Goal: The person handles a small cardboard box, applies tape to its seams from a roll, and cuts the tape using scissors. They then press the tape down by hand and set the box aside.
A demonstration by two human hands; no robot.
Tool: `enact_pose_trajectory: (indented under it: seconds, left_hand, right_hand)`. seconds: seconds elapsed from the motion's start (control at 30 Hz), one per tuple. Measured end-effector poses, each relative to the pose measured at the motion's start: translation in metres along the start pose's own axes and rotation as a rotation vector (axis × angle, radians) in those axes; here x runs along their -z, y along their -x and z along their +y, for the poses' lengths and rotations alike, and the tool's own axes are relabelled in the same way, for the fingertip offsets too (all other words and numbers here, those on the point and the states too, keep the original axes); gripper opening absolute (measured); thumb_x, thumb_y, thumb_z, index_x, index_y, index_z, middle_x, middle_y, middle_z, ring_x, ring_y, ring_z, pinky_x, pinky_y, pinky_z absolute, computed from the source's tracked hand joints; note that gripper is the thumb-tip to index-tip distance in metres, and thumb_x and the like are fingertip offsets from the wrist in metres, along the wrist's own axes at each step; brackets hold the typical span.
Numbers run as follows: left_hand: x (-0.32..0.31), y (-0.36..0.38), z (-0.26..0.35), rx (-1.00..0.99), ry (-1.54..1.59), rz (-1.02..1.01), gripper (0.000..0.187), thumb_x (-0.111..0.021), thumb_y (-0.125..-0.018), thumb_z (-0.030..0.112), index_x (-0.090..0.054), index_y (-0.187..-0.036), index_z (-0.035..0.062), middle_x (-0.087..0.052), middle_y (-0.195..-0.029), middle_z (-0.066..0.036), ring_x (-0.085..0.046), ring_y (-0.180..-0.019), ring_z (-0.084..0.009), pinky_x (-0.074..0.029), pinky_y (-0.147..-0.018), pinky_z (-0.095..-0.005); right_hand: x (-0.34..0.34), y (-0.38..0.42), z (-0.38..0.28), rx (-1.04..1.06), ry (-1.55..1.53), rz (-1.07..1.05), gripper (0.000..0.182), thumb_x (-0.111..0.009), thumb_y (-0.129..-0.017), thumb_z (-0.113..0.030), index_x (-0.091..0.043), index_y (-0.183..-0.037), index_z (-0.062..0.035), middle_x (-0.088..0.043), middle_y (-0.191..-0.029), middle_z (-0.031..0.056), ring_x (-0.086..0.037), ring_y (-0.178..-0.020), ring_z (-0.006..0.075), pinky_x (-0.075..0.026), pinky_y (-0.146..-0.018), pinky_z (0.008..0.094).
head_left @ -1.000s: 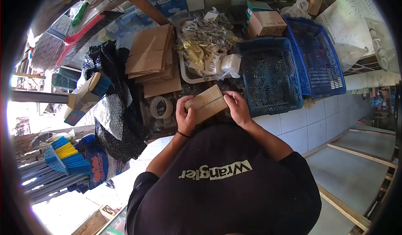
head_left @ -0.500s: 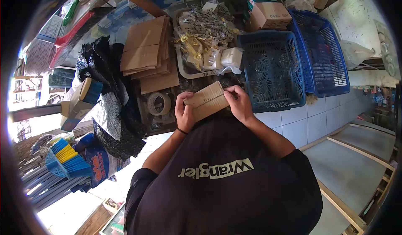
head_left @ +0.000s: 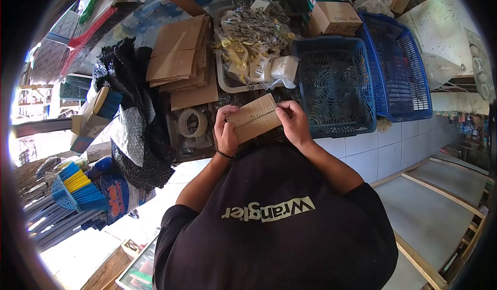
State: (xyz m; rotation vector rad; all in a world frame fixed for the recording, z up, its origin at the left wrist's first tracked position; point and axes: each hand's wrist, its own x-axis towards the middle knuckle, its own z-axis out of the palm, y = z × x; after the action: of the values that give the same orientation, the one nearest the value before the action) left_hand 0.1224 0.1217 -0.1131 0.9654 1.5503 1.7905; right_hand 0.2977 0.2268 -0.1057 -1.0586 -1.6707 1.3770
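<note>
A folded piece of brown card (head_left: pixel 253 116) is held in both hands, on the near side of the pale tray (head_left: pixel 233 89). Its left end is gripped by the left hand (head_left: pixel 226 129), with the fingers bent and the thumb closed in on it. Its right end is pinched by the right hand (head_left: pixel 295 124), with the thumb laid on top. In each hand the fingers are parted only as much as is needed for the card. What is done by the fingertips underneath cannot be told, as they are hidden from above

A line can be seen along the middle of the card. If that part is pressed too hard, the card could be bent crooked or torn. If one end is pulled more than the other, it could be twisted out of the grip. If one end is let go, the card could be popped open by its own stiffness.

Bumps could be caused by the things around, too. The roll of tape (head_left: pixel 201 127), near and to the left of the tray, could be knocked if the left hand is swung out. The rim of the dark blue basket (head_left: pixel 336 133), to the right of the tray, could be hit by the right hand. The little bags (head_left: pixel 253 36) heaped in the tray could be spilled if it is shoved
</note>
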Motion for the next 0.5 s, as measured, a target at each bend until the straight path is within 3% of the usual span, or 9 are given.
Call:
enact_pose_trajectory:
  seconds: [0.33, 0.5]
  left_hand:
    - [-0.0044, -0.0001, 0.0072, -0.041, -0.096, -0.019, 0.027, -0.038, -0.069, -0.001, -0.057, -0.089, -0.0027, -0.054, -0.104, -0.014, -0.051, -0.102, -0.0239, -0.037, -0.096, -0.0320]
    - [-0.0064, -0.0016, 0.0084, -0.043, -0.111, -0.017, 0.027, -0.038, -0.068, -0.002, -0.057, -0.088, -0.0024, -0.054, -0.103, -0.014, -0.051, -0.102, -0.0238, -0.037, -0.095, -0.0320]
  right_hand:
    - [0.0003, -0.0052, -0.0008, 0.013, 0.128, -0.005, 0.016, -0.066, -0.079, -0.009, -0.054, -0.084, 0.0006, -0.060, -0.083, 0.0119, -0.059, -0.076, 0.0240, -0.047, -0.071, 0.0337]
    - [0.0011, -0.0069, -0.0053, -0.205, -0.065, -0.047, 0.014, -0.065, -0.080, -0.009, -0.055, -0.085, -0.0007, -0.059, -0.082, 0.0086, -0.057, -0.077, 0.0170, -0.045, -0.071, 0.0324]
